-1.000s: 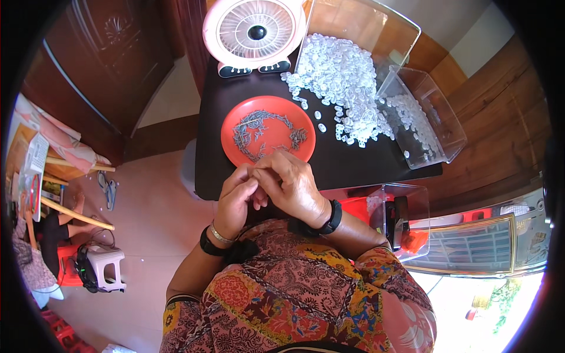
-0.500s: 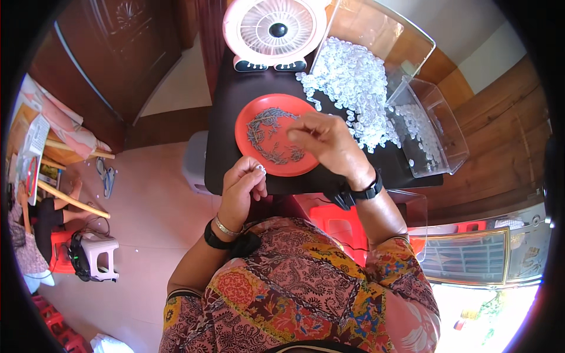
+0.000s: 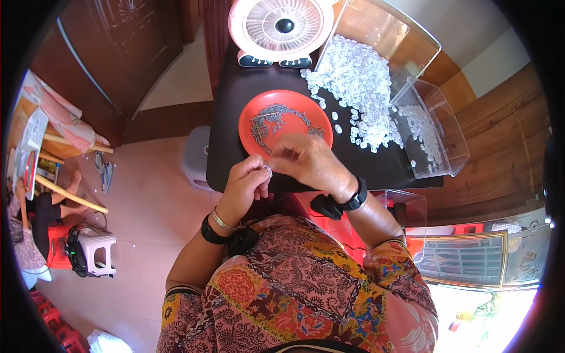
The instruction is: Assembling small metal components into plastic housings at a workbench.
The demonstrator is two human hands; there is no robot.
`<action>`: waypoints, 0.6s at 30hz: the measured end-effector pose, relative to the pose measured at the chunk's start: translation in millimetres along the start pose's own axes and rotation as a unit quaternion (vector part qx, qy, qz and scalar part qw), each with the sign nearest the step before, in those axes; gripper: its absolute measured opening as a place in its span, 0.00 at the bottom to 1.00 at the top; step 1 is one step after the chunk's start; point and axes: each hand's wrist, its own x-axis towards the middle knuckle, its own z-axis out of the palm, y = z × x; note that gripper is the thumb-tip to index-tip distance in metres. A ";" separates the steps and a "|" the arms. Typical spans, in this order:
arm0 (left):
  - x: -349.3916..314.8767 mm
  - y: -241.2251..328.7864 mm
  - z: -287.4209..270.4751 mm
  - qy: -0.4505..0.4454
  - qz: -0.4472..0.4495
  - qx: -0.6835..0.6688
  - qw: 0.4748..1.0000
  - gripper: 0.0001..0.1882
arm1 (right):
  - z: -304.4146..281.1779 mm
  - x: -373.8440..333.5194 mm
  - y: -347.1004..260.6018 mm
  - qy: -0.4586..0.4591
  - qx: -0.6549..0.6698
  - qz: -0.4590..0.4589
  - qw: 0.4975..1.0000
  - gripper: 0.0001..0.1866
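Seemingly a fitting step: the left hand [image 3: 243,185] pinches a small clear piece [image 3: 268,169] near the red plate [image 3: 245,120]. The right hand [image 3: 316,166] bunches beside it, contents unclear; steady alignment seems needed next.

small clear piece [image 3: 268,170] in left grip [image 3: 246,183], thin grey bits [image 3: 273,110] loosely ringed on red plate [image 3: 245,126]

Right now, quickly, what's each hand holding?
Left hand: closed, pinching a small clear plastic piece.
Right hand: bent inward beside the left; whether it holds anything cannot be told.
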 end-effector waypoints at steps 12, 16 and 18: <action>2.5 2.9 1.0 0.013 -0.013 -0.004 1.000 0.07 | 8.2 13.3 34.8 -0.059 -0.298 -0.055 0.951 0.04; 3.6 1.8 -0.8 -0.002 -0.015 0.016 1.000 0.07 | 5.4 11.7 42.4 -0.022 -0.293 -0.023 0.956 0.05; 3.6 0.7 -0.5 -0.005 -0.013 0.022 1.000 0.07 | 1.8 9.6 46.2 0.000 -0.281 -0.020 0.959 0.05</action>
